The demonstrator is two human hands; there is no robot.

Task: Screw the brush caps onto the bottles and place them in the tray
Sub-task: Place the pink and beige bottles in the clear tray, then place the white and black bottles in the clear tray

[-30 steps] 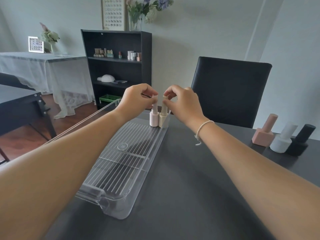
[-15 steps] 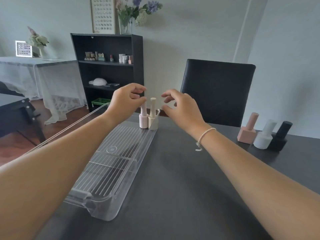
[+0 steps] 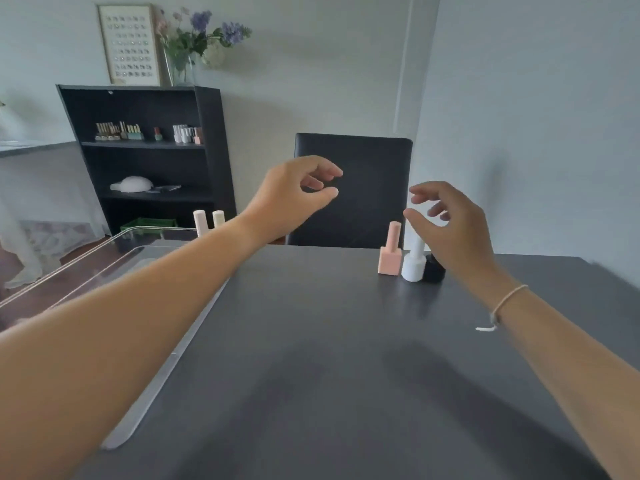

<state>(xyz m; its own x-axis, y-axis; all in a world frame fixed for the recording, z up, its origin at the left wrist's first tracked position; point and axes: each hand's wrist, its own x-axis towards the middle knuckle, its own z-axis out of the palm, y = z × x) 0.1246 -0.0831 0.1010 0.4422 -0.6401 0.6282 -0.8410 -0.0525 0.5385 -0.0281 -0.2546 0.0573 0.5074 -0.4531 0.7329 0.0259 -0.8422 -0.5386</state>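
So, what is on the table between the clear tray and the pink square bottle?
Nothing: in the head view the dark table is bare between the clear tray and the pink square bottle. Only the left forearm passes above it.

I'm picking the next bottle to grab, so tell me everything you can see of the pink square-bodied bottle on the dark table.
The pink square-bodied bottle has a blocky matte body with a tall, slim, round pink cap on it. It stands upright on the dark table near the far edge, leftmost in a row, close beside the white round bottle; contact between them is unclear. Neither hand touches it; the right hand hovers just above and to its right.
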